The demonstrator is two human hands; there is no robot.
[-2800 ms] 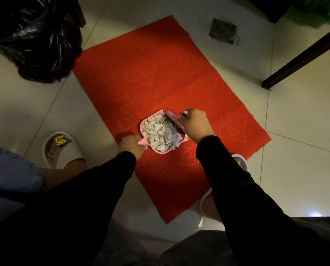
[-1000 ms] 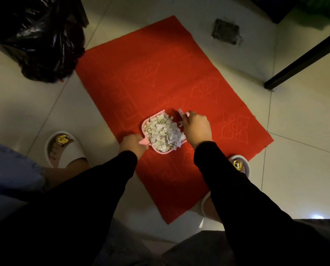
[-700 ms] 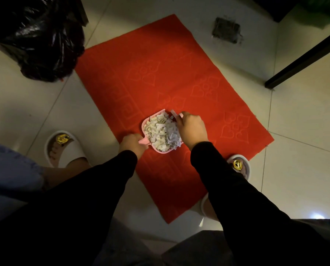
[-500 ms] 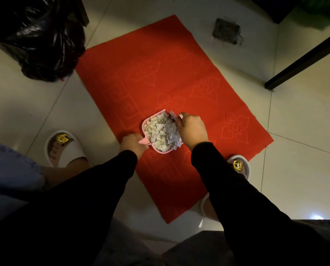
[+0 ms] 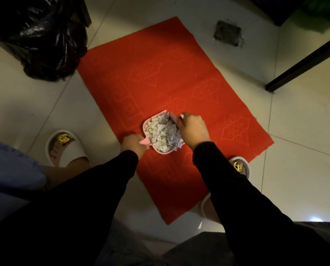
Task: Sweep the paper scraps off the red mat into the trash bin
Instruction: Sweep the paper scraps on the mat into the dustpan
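A heap of white paper scraps (image 5: 163,132) fills a small pink dustpan (image 5: 148,122) resting on the red mat (image 5: 160,77) near its front half. My left hand (image 5: 134,144) grips the dustpan's short handle at its near left. My right hand (image 5: 192,128) holds a small pink brush (image 5: 173,117) against the right side of the heap; most of the brush is hidden under my fingers. The trash bin with a black bag (image 5: 35,33) stands at the far left, just off the mat's corner.
My feet in white slippers sit on either side of the mat, the left slipper (image 5: 63,148) and the right slipper (image 5: 240,166). A floor drain (image 5: 227,33) lies beyond the mat. A black bar (image 5: 304,64) crosses the floor at the far right.
My right hand has drawn the brush leftward against the heap, pushing the last loose scraps onto the dustpan. My left hand and the dustpan have stayed in place.
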